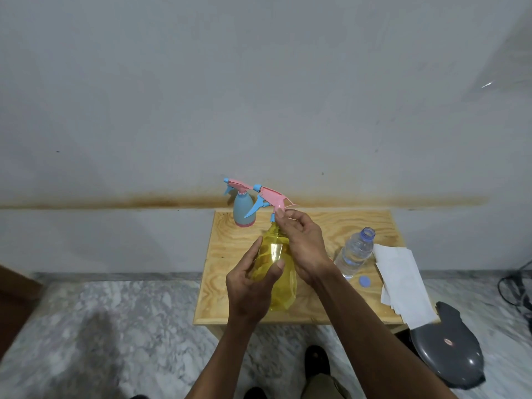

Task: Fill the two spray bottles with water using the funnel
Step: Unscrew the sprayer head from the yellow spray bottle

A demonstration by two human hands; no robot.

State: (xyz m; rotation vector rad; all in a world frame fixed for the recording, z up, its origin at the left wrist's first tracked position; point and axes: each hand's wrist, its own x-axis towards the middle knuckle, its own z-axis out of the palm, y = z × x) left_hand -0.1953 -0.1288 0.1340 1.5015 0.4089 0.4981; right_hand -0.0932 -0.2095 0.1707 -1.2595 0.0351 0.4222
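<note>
The right hand (302,246) covers the neck of the yellow spray bottle (280,280), so whether its pink spray head (272,197) is screwed on cannot be told. The blue spray bottle (244,210) is partly hidden behind that head. The dark grey object (449,352) is unidentifiable.

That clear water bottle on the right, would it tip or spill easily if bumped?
Probably, yes. The water bottle is tall, narrow and thin-walled, so it likely tips easily. Its cap lies on the table, so water would spill. Being mostly full, it may feel fairly heavy.
</note>
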